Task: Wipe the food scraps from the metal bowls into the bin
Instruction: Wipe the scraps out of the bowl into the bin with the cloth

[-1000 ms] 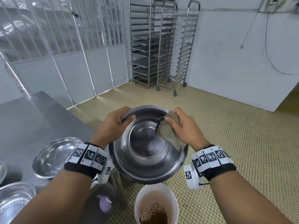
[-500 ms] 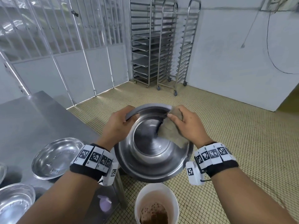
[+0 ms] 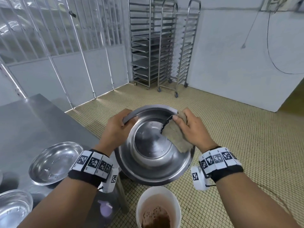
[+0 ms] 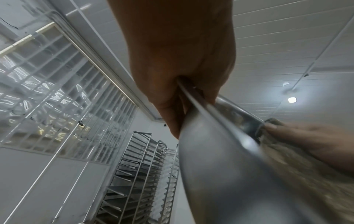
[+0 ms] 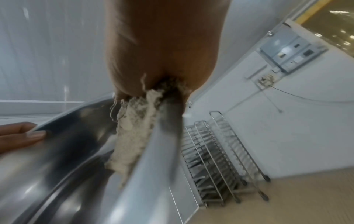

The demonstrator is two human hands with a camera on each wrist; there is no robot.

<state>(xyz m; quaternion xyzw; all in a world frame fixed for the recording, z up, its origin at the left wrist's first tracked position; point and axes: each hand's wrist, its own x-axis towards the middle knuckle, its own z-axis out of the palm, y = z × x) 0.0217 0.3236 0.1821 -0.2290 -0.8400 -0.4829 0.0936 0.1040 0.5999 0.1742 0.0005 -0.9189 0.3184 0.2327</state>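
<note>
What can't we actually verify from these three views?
- Right hand fingers behind the beige cloth: hidden in head view by the cloth and the tilted steel bowl rim.
- Scraps left under the cloth: covered in head view, blurred in right wrist view.
- White bin: cut off by the bottom edge of the head view.

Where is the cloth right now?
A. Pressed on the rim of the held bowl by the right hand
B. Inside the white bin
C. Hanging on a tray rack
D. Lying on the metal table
A: the right hand grips the cloth over the rim of the tilted bowl.
</note>
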